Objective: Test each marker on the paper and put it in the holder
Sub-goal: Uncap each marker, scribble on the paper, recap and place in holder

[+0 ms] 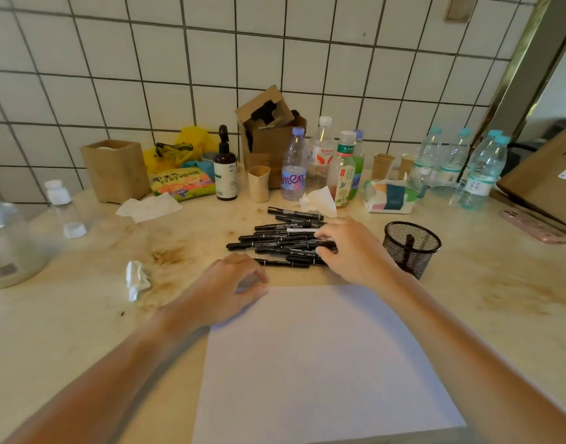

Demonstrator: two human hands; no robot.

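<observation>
A pile of several black markers (281,240) lies on the stained counter beyond a blank white sheet of paper (320,363). My right hand (352,251) is over the right end of the pile, its fingers curled around one black marker. A black mesh holder (411,246) stands just right of that hand with one dark marker upright inside. My left hand (233,290) rests on the top left corner of the paper, fingers loosely curled and holding nothing.
Along the tiled wall stand bottles (294,165), paper cups (258,184), a cardboard box (269,136), a tissue pack (389,195) and a brown paper bag (115,169). A crumpled tissue (136,280) lies left of the paper. A glass jar (9,245) sits at far left.
</observation>
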